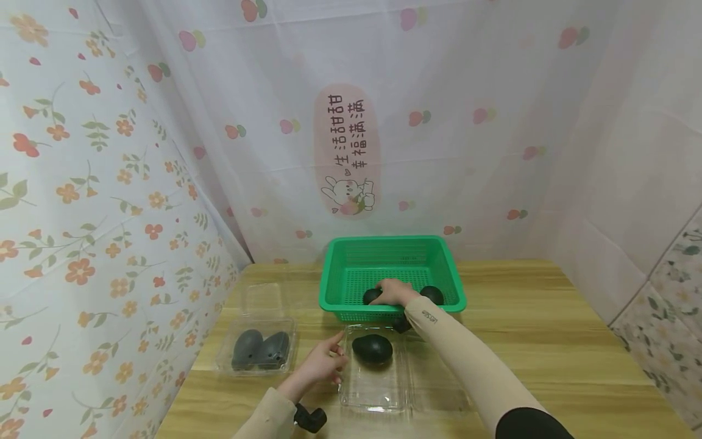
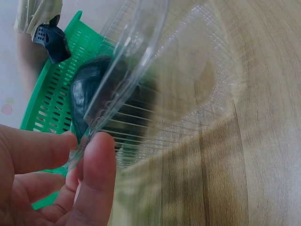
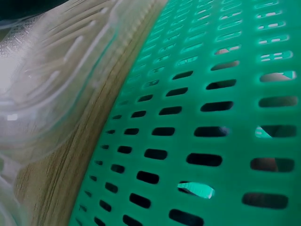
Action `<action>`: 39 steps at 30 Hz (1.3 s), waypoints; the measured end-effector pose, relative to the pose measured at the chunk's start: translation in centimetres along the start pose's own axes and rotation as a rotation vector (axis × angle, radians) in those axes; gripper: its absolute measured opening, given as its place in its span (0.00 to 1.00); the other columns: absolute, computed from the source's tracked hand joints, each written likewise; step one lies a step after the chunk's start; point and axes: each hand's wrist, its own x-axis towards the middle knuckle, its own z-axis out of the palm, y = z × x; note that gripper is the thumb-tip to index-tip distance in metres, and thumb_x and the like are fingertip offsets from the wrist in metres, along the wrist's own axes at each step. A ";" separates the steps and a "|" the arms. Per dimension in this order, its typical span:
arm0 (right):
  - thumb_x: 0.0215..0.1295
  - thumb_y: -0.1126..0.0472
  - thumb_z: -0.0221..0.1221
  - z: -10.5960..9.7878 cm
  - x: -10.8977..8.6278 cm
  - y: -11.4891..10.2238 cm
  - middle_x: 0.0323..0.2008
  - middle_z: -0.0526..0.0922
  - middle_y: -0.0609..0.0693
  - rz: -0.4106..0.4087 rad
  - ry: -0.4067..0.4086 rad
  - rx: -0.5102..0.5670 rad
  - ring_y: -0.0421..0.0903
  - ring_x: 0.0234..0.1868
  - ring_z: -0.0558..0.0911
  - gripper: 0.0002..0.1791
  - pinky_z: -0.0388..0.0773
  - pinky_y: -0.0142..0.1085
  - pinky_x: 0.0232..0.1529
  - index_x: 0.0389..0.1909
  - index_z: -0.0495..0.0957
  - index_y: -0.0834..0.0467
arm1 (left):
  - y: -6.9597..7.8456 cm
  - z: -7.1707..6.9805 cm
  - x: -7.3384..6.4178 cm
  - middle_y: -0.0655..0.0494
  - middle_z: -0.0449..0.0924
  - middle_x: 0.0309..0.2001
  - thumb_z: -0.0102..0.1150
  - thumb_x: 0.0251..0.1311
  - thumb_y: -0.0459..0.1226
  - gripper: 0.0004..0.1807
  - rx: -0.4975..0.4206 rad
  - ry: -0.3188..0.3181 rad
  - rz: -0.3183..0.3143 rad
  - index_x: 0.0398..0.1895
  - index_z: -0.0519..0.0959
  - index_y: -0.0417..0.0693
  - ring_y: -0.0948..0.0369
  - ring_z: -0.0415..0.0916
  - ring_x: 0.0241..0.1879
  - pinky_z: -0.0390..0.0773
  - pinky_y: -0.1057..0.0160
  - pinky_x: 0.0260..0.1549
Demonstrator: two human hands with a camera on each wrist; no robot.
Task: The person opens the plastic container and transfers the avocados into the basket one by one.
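My left hand [image 1: 320, 364] pinches the left rim of an open clear plastic clamshell box [image 1: 375, 390] between thumb and fingers, seen closely in the left wrist view. One dark avocado [image 1: 373, 350] lies in the far part of that box. My right hand [image 1: 393, 292] reaches over the near rim of a green plastic basket [image 1: 336, 272], its fingers curled round another dark avocado [image 1: 372, 297]. A further avocado [image 1: 432, 295] sits in the basket, right of that hand. In the right wrist view, the slotted basket wall [image 3: 164, 132] hides the fingers.
At the left stands a second clear box [image 1: 290, 360] with two dark avocados [image 1: 248, 347] in it, a clear lid [image 1: 263, 300] raised behind. The first box's lid [image 1: 439, 390] lies spread to the right on the wooden table [image 1: 521, 341]. A printed curtain [image 1: 466, 171] hangs behind.
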 end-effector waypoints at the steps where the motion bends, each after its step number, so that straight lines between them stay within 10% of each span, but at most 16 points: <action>1: 0.58 0.43 0.66 0.0 0.0 0.0 0.57 0.77 0.55 0.003 -0.002 0.002 0.59 0.58 0.73 0.34 0.58 0.67 0.60 0.61 0.75 0.57 | 0.0 0.0 0.0 0.50 0.65 0.36 0.55 0.62 0.24 0.38 0.001 0.000 -0.002 0.73 0.50 0.29 0.61 0.66 0.21 0.74 0.67 0.13; 30: 0.60 0.40 0.63 -0.4 0.0 0.4 0.61 0.74 0.58 0.015 -0.026 -0.006 0.61 0.63 0.69 0.37 0.52 0.70 0.61 0.64 0.72 0.58 | 0.0 0.2 0.0 0.50 0.66 0.36 0.55 0.60 0.23 0.38 0.017 0.005 0.003 0.73 0.52 0.30 0.61 0.68 0.24 0.75 0.67 0.13; 39: 0.64 0.42 0.61 -1.3 -0.1 1.0 0.60 0.74 0.57 -0.029 -0.009 0.063 0.57 0.58 0.74 0.35 0.72 0.55 0.56 0.64 0.71 0.60 | 0.1 0.2 -0.1 0.49 0.67 0.37 0.56 0.60 0.24 0.39 0.008 0.002 0.009 0.73 0.51 0.31 0.60 0.69 0.25 0.76 0.67 0.14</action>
